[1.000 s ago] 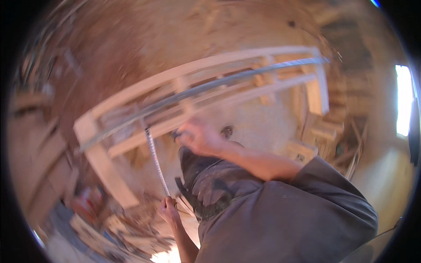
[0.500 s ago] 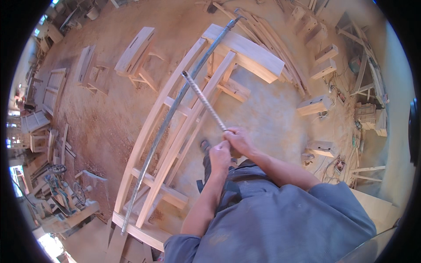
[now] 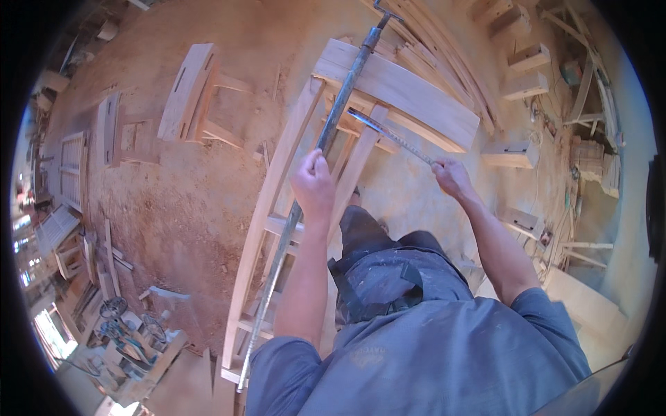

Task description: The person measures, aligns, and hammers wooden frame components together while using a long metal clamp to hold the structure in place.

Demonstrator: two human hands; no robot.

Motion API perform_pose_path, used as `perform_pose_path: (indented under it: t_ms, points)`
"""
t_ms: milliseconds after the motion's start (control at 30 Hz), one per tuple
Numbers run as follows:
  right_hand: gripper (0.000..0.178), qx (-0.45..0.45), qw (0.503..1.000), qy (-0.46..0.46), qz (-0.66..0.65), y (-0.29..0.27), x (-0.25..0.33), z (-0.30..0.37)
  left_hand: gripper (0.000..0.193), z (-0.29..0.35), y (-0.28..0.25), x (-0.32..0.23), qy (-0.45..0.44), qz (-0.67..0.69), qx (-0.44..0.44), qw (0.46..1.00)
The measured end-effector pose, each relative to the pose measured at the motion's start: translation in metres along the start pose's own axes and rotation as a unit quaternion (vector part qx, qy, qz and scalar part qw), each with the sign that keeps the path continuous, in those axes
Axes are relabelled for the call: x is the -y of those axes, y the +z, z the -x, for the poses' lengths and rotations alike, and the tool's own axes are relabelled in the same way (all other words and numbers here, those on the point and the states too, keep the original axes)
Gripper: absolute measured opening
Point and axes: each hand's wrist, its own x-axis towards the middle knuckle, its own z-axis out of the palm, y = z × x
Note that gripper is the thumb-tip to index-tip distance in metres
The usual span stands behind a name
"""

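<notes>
Head view — right hand (image 3: 454, 177) grips rod (image 3: 405, 143), jutting forward-left; left hand (image 3: 313, 183) — hold unclear.

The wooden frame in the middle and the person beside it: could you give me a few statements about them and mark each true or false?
1. The right hand holds a ribbed rod. True.
2. The left hand grips the rod's other end. False: it is at the metal pipe, apart from the rod.
3. The metal pipe runs along the wooden frame. True.
4. The wooden frame is painted black. False: it is pale, bare wood.
5. Long planks lie on the floor beyond the frame. True.
6. Both hands wear gloves. False: both are bare.
</notes>
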Motion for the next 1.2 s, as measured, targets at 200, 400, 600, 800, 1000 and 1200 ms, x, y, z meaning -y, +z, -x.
perform_pose_path:
  t_ms: [200, 400, 600, 800, 1000, 1200]
  points:
    - [0.028, 0.084, 0.995, 0.010, 0.049, -0.015, 0.072, -0.047, 0.024, -0.114, 0.020, -0.004, -0.153, 0.041, 0.137, 0.978]
    - [0.026, 0.078, 0.996, 0.042, 0.029, -0.015, 0.083, -0.058, 0.014, -0.129, 0.064, 0.002, -0.217, 0.205, 0.130, 0.945]
    - [0.025, 0.099, 0.994, 0.048, 0.018, -0.017, 0.089, -0.063, 0.036, -0.138, 0.066, 0.004, -0.227, 0.224, 0.126, 0.939]
    - [0.024, 0.115, 0.991, 0.058, 0.022, -0.024, 0.093, -0.065, 0.038, -0.137, 0.066, 0.007, -0.191, 0.225, 0.177, 0.939]
    - [0.025, 0.171, 0.983, 0.061, 0.038, -0.038, 0.101, -0.072, 0.050, -0.139, 0.061, 0.014, -0.191, 0.250, 0.214, 0.925]
    - [0.025, 0.205, 0.975, 0.072, 0.033, -0.042, 0.102, -0.078, 0.052, -0.141, 0.065, 0.016, -0.195, 0.233, 0.204, 0.931]
